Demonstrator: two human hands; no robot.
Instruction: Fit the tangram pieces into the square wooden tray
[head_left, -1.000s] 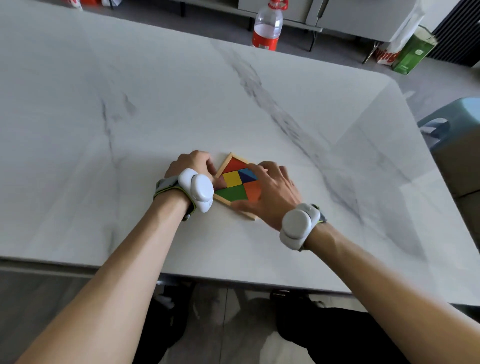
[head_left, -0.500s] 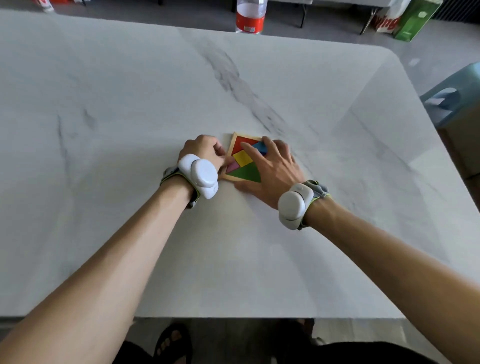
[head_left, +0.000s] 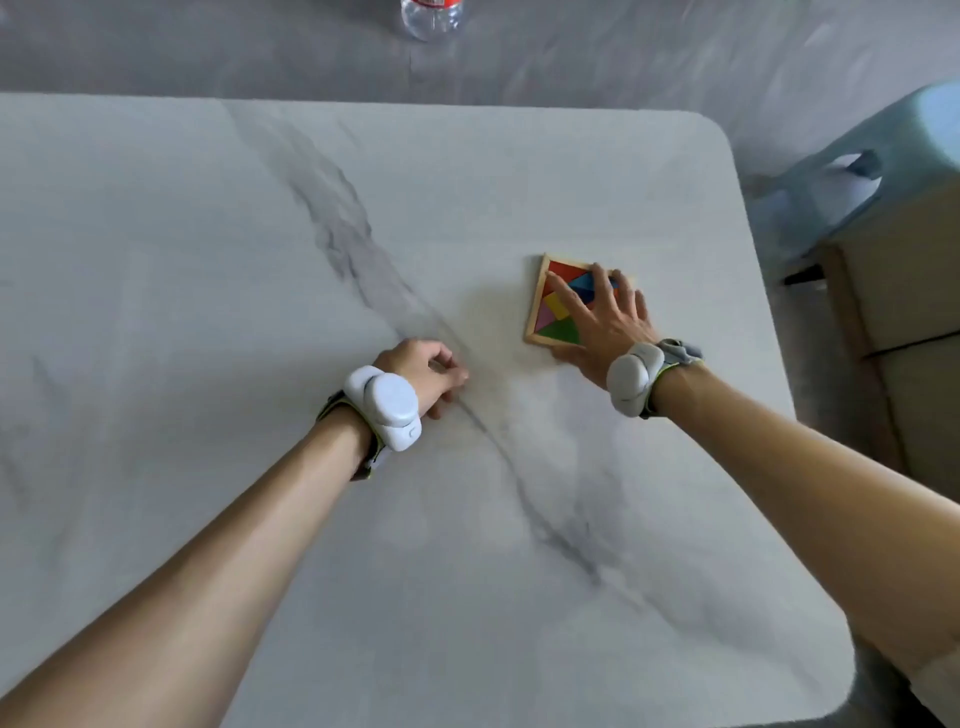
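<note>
White marble tabletop (head_left: 260, 260) with grey veins is filling the view. Spread fingers (head_left: 563, 288) of the right hand (head_left: 605, 325) are lying flat over the coloured tangram pieces (head_left: 558, 312) filling the square wooden tray (head_left: 535, 304), which is sitting near the table's right edge. Well apart from the tray, toward the middle, the left hand (head_left: 421, 376) is resting loosely curled, holding nothing. Both wrists are wearing white trackers (head_left: 384, 408). A plastic bottle (head_left: 431, 18) is standing beyond the far edge.

Table (head_left: 260, 260): white marble, grey veining. Tray (head_left: 536, 306): pale wood frame. Pieces (head_left: 558, 312): red, blue, yellow, pink, green. Wrist devices (head_left: 387, 408): white, grey-green straps. Stool (head_left: 883, 156): pale blue. Bottle (head_left: 431, 15): clear, red label.
</note>
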